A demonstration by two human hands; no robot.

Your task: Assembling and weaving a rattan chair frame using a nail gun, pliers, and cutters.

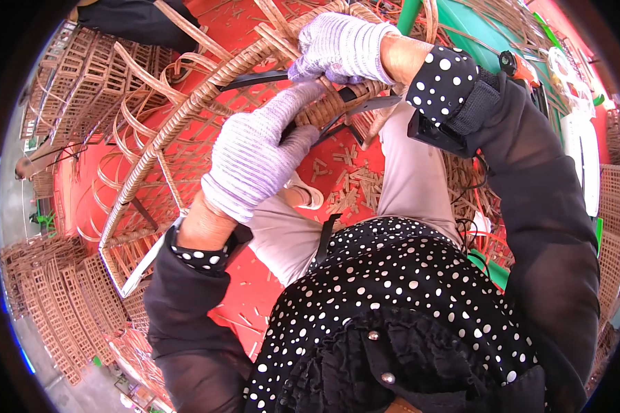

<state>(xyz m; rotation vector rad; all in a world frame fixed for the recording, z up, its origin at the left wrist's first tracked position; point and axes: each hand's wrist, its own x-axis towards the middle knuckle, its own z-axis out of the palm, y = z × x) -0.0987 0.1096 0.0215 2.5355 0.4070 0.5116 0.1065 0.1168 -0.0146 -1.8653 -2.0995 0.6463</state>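
A woven wicker frame [160, 135] with a wrapped rim leans in front of my knees, its open lattice facing left. Long loose strands [147, 74] curl out from its edge. Both my hands wear pale lilac knit gloves. My left hand [248, 155] closes its thumb and fingers about a wicker-wrapped bar [324, 110] of the frame. Just above it, my right hand [341, 48] is curled down over the same part, apparently gripping a wicker strand; its fingertips are partly hidden. Dark flat bars show beside the wrapped bar.
Stacks of woven brown panels [65, 303] stand at the left, with more woven pieces [93, 76] farther back. Short wicker offcuts [358, 186] litter the red floor [238, 299]. At the far right are a green surface [472, 27] and an orange-and-black tool [523, 69].
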